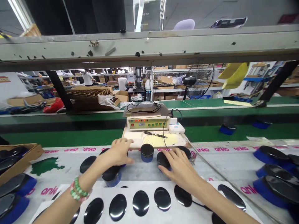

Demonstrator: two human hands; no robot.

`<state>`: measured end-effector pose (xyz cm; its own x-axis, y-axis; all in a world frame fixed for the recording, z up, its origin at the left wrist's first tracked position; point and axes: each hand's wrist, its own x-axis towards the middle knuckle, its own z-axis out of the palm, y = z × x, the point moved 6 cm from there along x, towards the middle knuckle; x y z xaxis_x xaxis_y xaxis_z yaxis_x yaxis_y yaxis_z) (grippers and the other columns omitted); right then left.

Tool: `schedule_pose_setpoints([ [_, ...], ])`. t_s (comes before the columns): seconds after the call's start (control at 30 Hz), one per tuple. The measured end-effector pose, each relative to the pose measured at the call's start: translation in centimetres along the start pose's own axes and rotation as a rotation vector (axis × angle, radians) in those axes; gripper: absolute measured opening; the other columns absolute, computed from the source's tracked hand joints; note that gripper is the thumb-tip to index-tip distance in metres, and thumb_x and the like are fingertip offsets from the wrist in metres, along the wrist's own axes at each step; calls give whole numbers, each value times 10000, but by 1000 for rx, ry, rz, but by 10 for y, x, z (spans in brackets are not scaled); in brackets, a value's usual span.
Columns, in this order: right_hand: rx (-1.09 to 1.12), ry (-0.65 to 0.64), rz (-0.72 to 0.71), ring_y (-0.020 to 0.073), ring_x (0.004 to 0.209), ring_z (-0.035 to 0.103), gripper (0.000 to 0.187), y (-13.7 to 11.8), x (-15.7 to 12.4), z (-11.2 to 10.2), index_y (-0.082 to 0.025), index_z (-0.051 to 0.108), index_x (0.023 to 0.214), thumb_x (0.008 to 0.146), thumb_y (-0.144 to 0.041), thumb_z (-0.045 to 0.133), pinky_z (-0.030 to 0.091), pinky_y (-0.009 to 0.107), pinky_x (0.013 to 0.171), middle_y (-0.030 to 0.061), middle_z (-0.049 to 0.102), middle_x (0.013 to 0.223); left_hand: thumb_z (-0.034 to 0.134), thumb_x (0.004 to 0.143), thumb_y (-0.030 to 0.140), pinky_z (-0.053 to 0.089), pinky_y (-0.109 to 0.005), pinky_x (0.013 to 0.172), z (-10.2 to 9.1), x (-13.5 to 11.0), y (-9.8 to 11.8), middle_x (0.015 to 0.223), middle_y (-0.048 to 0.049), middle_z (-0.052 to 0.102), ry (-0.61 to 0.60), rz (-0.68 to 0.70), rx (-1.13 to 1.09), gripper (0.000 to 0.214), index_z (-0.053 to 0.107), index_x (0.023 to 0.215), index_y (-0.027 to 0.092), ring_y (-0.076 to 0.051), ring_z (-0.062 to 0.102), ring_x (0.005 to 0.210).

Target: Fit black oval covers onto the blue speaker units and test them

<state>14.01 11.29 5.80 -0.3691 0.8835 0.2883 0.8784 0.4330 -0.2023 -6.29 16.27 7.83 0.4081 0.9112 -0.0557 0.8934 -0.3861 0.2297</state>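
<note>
My left hand (120, 152) is above the work surface with thumb and fingers apart, holding nothing I can see. Below and partly behind it stands a black-topped blue round piece (111, 175); a black round piece (88, 164) lies left of it. My right hand (178, 161) has thumb and index finger around a small black-topped round piece (163, 159), its lower side mostly hidden. Between both hands stands another black-topped blue round piece (147, 152). In front, a white sheet (129, 214) carries a row of glossy black ovals (140, 203), partly covered by my forearms.
Behind the hands is a control box (148, 123) with lit red digits, and a pen (156, 134) on a board. Blue pieces (275, 186) crowd the right; a carton (21, 161) of dark pieces stands left. A green conveyor belt (93, 137) and overhead beam (149, 46) run across.
</note>
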Motion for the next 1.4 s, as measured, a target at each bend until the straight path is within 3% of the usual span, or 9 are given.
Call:
schedule_pose_setpoints([
  [0.1, -56, -5, 49, 387, 1137, 478, 474, 16, -15, -8, -145, 567, 1254, 874, -430, 565, 407, 552, 918, 177, 581, 1238, 645, 827, 262, 444, -485, 964, 11, 18, 38, 1408, -113, 404, -39, 179, -76, 625, 372, 1388, 236, -284, 518, 1168],
  [0.27, -80, -126, 165, 353, 893, 627, 276, 55, -73, -10, -177, 682, 1033, 814, -340, 642, 535, 519, 725, 129, 676, 979, 613, 716, 112, 463, -349, 952, 24, 45, 69, 1246, -78, 513, -82, 383, -191, 637, 480, 1322, 252, -247, 578, 1093],
  [0.4, 94, -169, 236, 254, 1057, 615, 273, 84, -117, -11, -266, 639, 1121, 854, -276, 584, 534, 370, 874, 60, 626, 1174, 553, 700, 50, 416, -359, 1022, 28, 56, 85, 1319, -79, 474, -76, 504, -250, 662, 481, 1326, 251, -249, 512, 1192],
  [0.53, 176, -123, 337, 258, 1132, 581, 258, 99, -134, -21, -270, 626, 1095, 916, -394, 487, 494, 382, 943, 65, 610, 1205, 531, 691, 0, 355, -355, 1090, 35, 62, 99, 1370, -75, 445, -68, 574, -307, 669, 494, 1317, 233, -235, 446, 1264],
  [0.77, 114, -49, 218, 283, 1316, 409, 558, 90, -55, -32, -242, 296, 1444, 921, -356, 455, 412, 442, 1018, 115, 322, 1500, 590, 855, 156, 350, -537, 1055, 42, 60, 105, 1384, -97, 438, -7, 585, -422, 413, 510, 1259, 194, -284, 427, 1271],
  [0.9, 113, -128, 106, 291, 1221, 508, 568, 86, -9, -22, -245, 422, 1390, 841, -286, 564, 450, 390, 955, 116, 471, 1380, 602, 880, 257, 365, -544, 1036, 43, 57, 109, 1380, -97, 455, 17, 564, -465, 376, 525, 1243, 195, -288, 445, 1256],
  [1.07, 94, -153, 92, 256, 934, 647, 490, 88, -8, -18, -235, 551, 1266, 782, -161, 548, 503, 348, 769, 127, 550, 1213, 580, 900, 282, 396, -519, 1021, 47, 61, 117, 1363, -90, 491, 16, 525, -545, 287, 579, 1172, 189, -265, 484, 1227],
  [1.2, 96, -145, 114, 247, 1074, 597, 487, 96, -25, -24, -255, 522, 1301, 820, -198, 577, 484, 349, 869, 111, 491, 1340, 586, 890, 232, 375, -519, 1047, 49, 64, 117, 1366, -87, 496, 60, 447, -623, 247, 604, 1132, 181, -263, 463, 1261],
  [1.4, -25, 40, 468, 236, 1090, 571, 349, 187, -2, -82, -192, 533, 1246, 938, -354, 534, 475, 465, 910, 97, 542, 1286, 406, 930, 231, 240, -494, 1145, 31, 29, 105, 1440, -90, 387, 234, 273, -711, 329, 528, 1235, 236, -248, 317, 1377],
])
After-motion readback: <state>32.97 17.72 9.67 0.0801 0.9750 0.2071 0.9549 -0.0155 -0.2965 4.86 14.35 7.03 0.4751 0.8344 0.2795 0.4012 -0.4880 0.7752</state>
